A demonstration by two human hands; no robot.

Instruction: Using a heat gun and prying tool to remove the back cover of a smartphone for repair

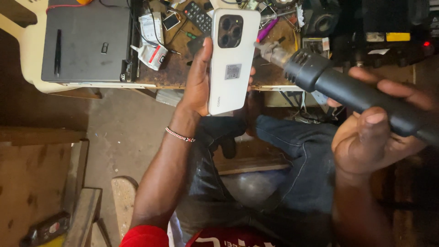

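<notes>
Left hand (pixel 197 80) grips a white phone (pixel 232 59), back showing. Right hand (pixel 370 137), at four o'clock, clasps a black hot-air gun (pixel 347 87); its nozzle is best kept moving near the edge.

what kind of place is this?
Likely a small phone repair bench: the left hand holds a white phone, the right hand a hot-air tool, over a cluttered workbench.
</notes>
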